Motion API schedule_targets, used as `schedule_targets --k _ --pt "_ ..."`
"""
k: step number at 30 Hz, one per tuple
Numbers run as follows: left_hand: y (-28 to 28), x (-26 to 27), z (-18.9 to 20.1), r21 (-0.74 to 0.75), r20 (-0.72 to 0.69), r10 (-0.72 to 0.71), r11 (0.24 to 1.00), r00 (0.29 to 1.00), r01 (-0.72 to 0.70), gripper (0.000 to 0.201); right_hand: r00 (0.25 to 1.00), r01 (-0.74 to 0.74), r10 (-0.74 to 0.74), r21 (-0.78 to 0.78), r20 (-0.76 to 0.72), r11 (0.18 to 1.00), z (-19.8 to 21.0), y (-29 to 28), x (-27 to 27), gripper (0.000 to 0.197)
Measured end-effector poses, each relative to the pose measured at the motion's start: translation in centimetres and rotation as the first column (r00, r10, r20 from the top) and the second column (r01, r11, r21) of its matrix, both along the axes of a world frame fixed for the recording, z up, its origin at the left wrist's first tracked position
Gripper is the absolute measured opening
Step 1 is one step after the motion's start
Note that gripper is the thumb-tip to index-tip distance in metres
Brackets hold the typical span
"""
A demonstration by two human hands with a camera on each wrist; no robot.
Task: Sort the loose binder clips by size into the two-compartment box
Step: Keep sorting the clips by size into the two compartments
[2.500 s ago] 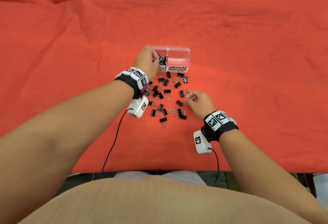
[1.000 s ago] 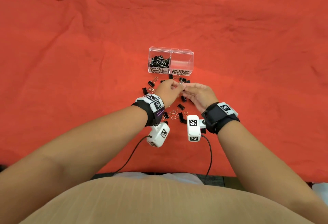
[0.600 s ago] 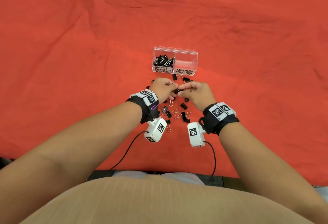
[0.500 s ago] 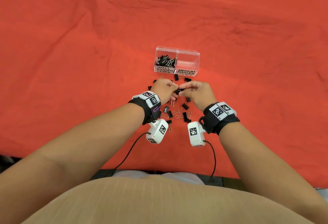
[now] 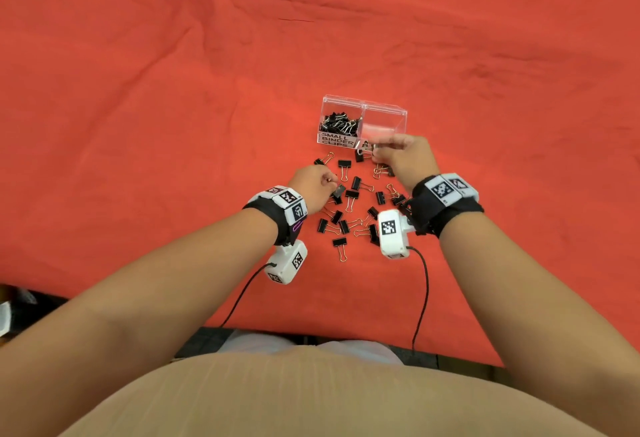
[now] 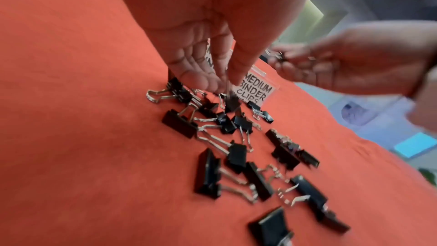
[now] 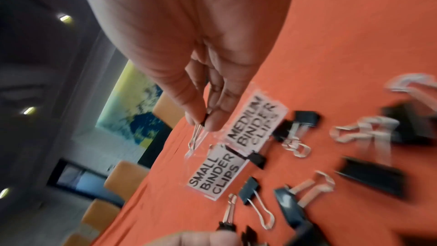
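We have the sorting under way, with both hands working at once. Our right hand [image 5: 405, 156] pinches a small clip [image 7: 203, 121] by its black body between thumb and forefinger, wire handles hanging below the grip. It hovers at the near wall of the clear box [image 5: 363, 114], roughly over the divider. The compartment to the left of this grip, labelled small, already holds a heap of clips; the one beyond it, labelled medium, looks empty.

Our left hand [image 5: 311, 187] pinches another clip [image 6: 230, 103] by its handles, the body hanging under the grip just above the loose pile [image 5: 349, 208] on the red cloth [image 5: 173, 90] of the tabletop. Its size we cannot judge for certain.

In our judgement the next move calls for carrying the right-hand clip a little leftward over the small compartment and releasing it clear of the divider.
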State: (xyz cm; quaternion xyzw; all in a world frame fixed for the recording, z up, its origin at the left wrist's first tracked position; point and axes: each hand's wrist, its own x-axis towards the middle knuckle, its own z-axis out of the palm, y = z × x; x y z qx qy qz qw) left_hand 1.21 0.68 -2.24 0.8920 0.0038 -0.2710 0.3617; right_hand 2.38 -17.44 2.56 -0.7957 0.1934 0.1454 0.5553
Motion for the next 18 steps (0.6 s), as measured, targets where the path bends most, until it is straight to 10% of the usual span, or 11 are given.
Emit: schedule_targets --k 13,18 --pt "2.8 -1.1 -1.4 0.200 0.193 -0.069 0.979 0.979 0.030 0.031 0.954 -0.216 0.285 -0.445 0.092 0.869 -0.6 4.0 4.5 0.017" --pt "2.9 -0.6 -1.9 0.192 0.213 -0.057 0.981 0.975 0.016 0.029 0.833 -0.512 0.535 -0.566 -0.142 0.646 -4.1 3.6 -0.1 0.027"
